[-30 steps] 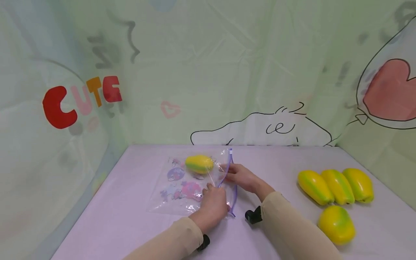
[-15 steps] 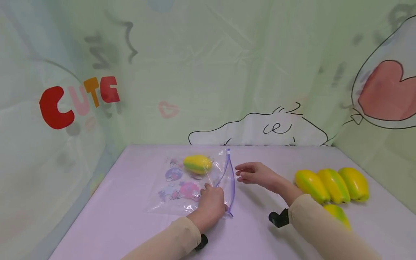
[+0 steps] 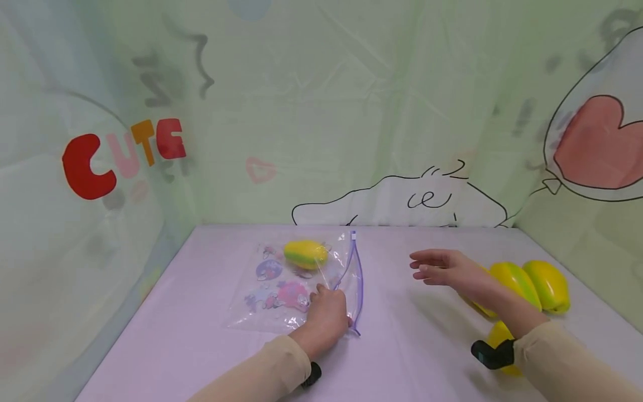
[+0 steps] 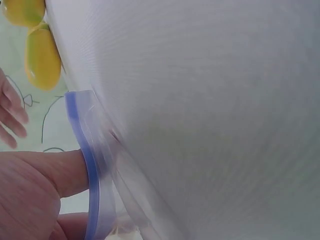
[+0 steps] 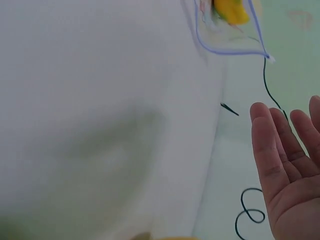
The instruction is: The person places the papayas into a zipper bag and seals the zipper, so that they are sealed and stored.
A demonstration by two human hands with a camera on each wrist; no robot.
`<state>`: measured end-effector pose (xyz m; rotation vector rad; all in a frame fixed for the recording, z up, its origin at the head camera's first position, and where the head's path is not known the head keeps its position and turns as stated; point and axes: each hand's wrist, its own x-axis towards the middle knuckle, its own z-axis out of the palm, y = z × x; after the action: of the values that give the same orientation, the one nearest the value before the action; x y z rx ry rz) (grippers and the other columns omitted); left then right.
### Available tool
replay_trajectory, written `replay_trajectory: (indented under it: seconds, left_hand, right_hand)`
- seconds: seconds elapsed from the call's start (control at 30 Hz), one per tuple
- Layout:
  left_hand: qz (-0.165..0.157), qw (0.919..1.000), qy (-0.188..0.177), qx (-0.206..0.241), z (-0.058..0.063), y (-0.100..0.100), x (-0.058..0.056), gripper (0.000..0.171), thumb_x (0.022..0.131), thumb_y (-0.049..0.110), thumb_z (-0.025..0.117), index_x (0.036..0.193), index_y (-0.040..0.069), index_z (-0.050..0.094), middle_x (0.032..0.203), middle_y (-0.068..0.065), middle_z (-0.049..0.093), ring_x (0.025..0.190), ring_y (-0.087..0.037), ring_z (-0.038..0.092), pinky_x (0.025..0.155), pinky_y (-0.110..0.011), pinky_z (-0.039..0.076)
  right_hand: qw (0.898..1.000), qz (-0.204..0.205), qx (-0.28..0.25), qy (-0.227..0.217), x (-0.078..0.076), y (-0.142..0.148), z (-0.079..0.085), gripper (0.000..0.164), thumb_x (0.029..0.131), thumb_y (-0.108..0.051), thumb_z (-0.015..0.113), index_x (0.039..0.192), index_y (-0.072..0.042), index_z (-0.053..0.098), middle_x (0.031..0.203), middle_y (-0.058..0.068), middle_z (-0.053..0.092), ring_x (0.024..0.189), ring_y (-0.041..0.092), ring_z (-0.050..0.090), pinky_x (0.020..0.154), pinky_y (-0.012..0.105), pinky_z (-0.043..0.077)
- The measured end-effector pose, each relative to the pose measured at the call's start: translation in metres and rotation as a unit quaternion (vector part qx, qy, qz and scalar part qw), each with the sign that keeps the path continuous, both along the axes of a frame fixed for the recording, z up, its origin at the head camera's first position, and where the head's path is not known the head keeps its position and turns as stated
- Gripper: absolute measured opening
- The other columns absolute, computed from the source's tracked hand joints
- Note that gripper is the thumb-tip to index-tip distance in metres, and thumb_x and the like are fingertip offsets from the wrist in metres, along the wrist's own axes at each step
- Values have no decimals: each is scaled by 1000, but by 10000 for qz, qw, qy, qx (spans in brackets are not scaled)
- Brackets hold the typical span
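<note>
A clear zip bag (image 3: 360, 290) with a purple zip edge and pink and blue prints lies on the table, its mouth facing right. One yellow-green papaya (image 3: 305, 254) is inside it, towards the back. My left hand (image 3: 326, 315) pinches the near side of the bag's mouth; in the left wrist view the thumb (image 4: 72, 172) lies at the blue zip strip. To the right, my right hand (image 3: 454, 271) hovers over the table with loosely extended fingers, holding nothing. Behind its forearm are more papayas (image 3: 547, 286), partly hidden, and a nearer papaya (image 3: 497, 335) is mostly covered by the wrist.
The lilac table (image 3: 166, 346) meets printed cloth walls (image 3: 326, 111) at the back and both sides. A black wrist camera (image 3: 492, 354) sticks out from the right sleeve, low over the table near the closest papaya.
My right hand has come away from the bag's mouth and moved right, up to the papayas. The left hand stays on the bag, which keeps its place with the papaya inside.
</note>
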<state>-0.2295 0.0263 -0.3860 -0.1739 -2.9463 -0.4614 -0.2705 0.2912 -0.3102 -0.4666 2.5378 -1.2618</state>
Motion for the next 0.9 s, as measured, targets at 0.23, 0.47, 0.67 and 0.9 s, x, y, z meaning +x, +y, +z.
replay_trajectory:
  seconds: [0.23,0.47,0.67,0.9]
  left_hand:
    - [-24,9999,39,-166,1,1,1,47,67,31,95,94,-3,76,107,-29,70,84,-37,64,79,-43,52]
    - [0,9999,-21,-148,3,1,0,49,67,32,94,96,-3,76,114,-32,68,88,-39,65,83,-45,53]
    - [-2,9998,-190,-111,4,1,0,49,70,31,93,99,-4,75,121,-35,65,95,-42,66,88,-48,54]
    - [-48,9997,-136,-201,3,0,0,47,70,32,93,95,-3,75,113,-30,69,90,-39,65,84,-45,53]
  right_hand:
    - [9993,-212,185,256,20,33,10,59,105,-29,58,151,3,41,147,28,53,111,6,69,92,29,59]
    - [9958,-537,560,494,43,70,12,54,107,-25,54,151,4,41,142,14,61,103,-12,63,84,23,59]
    - [9841,-798,1262,966,62,99,4,50,106,-25,55,146,5,48,127,-24,61,98,-17,61,75,22,57]
    - [9580,-1336,2261,1150,84,107,-7,50,106,-31,56,138,8,55,135,30,62,98,-1,66,72,22,58]
